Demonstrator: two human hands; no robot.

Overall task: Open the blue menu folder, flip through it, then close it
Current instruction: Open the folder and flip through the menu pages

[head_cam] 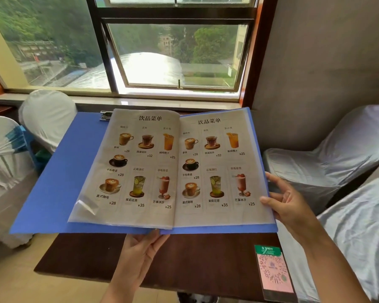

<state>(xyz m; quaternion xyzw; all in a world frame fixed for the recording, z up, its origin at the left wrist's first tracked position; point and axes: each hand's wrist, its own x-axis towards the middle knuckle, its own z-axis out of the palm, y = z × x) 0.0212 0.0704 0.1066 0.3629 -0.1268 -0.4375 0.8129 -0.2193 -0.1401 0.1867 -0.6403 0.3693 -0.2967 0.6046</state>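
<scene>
- Over the dark wooden table, I see the blue menu folder lying open, its near edge reaching past the middle of the tabletop and its far edge up by the windowsill.
- 2 plastic-sleeved drink pages face up, each showing pictured cups and glasses with prices (28, 32, 25, 35).
- A metal clip shows at the top of the left inner cover.
- My left hand grips the folder's bottom edge at the spine, fingers tucked beneath, thumb side up.
- My right hand pinches the outer edge of the right page, thumb on top of the sleeve, fingers behind.
- A QR code card lies on the table's near right corner, apart from the folder.
- White-covered chairs stand on both sides.
</scene>
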